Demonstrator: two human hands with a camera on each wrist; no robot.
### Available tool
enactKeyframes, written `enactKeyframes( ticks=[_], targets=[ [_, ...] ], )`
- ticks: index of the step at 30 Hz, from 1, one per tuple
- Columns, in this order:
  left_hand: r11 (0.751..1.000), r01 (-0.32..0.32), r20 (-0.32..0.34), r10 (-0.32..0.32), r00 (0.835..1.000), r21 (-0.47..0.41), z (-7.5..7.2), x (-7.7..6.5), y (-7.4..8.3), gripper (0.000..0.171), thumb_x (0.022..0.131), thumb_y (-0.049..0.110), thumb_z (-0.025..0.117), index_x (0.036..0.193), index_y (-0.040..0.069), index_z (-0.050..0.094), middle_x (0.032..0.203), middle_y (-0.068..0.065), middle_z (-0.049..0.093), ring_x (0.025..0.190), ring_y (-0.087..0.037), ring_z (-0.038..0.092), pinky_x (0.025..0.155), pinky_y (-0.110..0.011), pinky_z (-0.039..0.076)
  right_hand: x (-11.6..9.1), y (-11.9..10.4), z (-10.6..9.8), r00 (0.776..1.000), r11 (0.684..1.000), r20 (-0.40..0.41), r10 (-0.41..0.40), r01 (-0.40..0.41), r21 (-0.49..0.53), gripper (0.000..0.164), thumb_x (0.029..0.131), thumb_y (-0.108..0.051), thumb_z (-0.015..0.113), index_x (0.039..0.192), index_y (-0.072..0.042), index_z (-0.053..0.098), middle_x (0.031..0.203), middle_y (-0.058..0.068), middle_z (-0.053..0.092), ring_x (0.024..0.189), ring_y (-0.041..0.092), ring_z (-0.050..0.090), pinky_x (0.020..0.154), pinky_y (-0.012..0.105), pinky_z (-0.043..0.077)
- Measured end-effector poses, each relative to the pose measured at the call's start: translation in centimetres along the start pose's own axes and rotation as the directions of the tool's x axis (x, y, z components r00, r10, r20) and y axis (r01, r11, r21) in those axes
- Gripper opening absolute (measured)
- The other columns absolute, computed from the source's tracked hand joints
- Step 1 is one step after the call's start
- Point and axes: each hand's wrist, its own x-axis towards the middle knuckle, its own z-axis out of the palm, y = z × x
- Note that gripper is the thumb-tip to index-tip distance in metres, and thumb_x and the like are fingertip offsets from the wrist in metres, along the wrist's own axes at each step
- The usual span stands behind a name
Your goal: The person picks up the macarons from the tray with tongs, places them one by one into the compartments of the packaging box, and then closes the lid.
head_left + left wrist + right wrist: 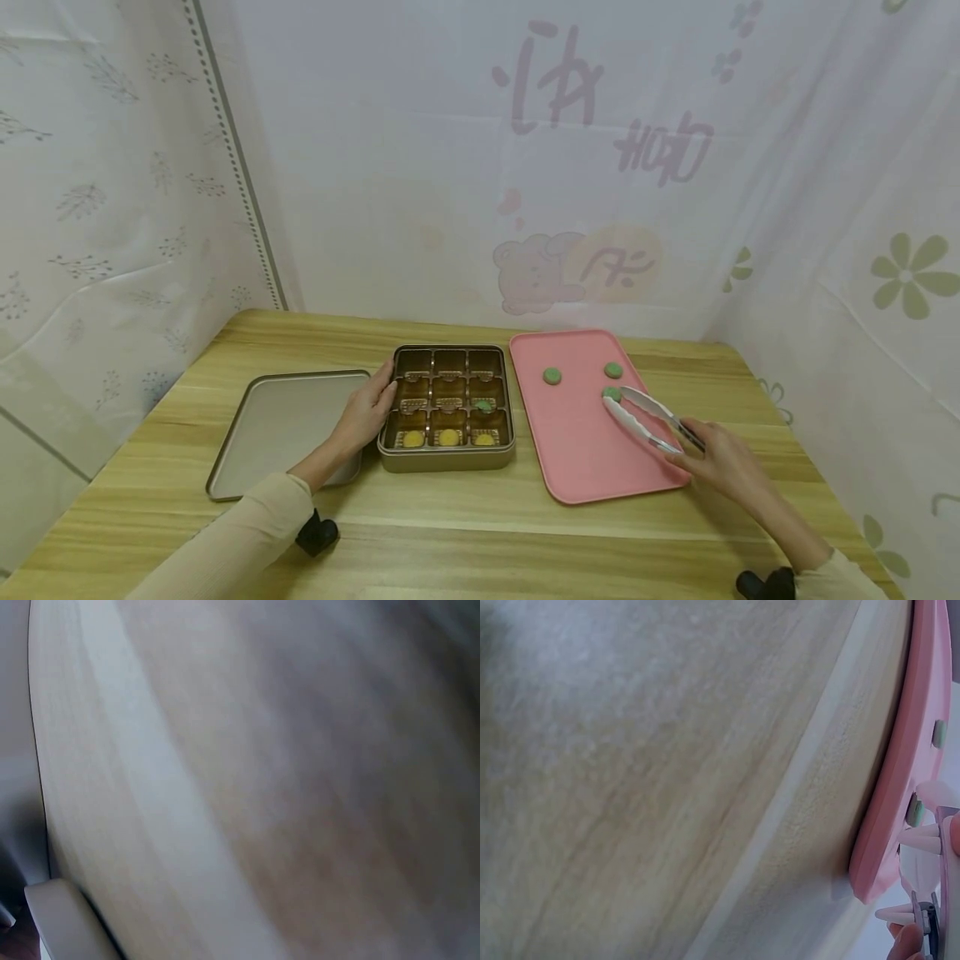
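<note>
My left hand (367, 408) rests against the left side of a gold tin box (450, 460), its fingers along the wall. A divided insert in the tin has yellow round cookies (448, 437) in the front row and a green one (483, 406) in the middle row at right. My right hand (723, 458) grips white-tipped tongs (632, 423), also at the right edge of the right wrist view. Their tips stand apart, on either side of a green round cookie (612, 392) on the pink tray (585, 450). Two more green cookies (552, 376) lie farther back there.
A shallow metal lid (288, 433) lies left of the tin, partly under my left forearm. The wooden table (450, 533) ends at patterned cloth hangings (390, 208) behind and at the sides. The left wrist view mostly shows blurred tabletop.
</note>
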Motion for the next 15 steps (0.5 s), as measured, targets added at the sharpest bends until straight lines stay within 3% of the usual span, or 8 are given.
enactKeyframes(
  ticks=[15],
  targets=[
    [1.000,0.018,0.016,-0.018,1.000,-0.002,-0.07,0.01,0.03,0.051,0.103,0.014,0.034,0.149,-0.002,0.016,0.154,-0.020,0.019,0.140,-0.039,0.020,0.113,-0.052,0.021,0.25,-0.09,0.12,1.000,1.000,-0.013,-0.021,0.021,-0.002,0.038,0.076,-0.030,0.078,0.099,-0.003,0.064,0.061,-0.004,0.033,0.055,0.009,0.032,0.047,0.021,0.022]
  ],
)
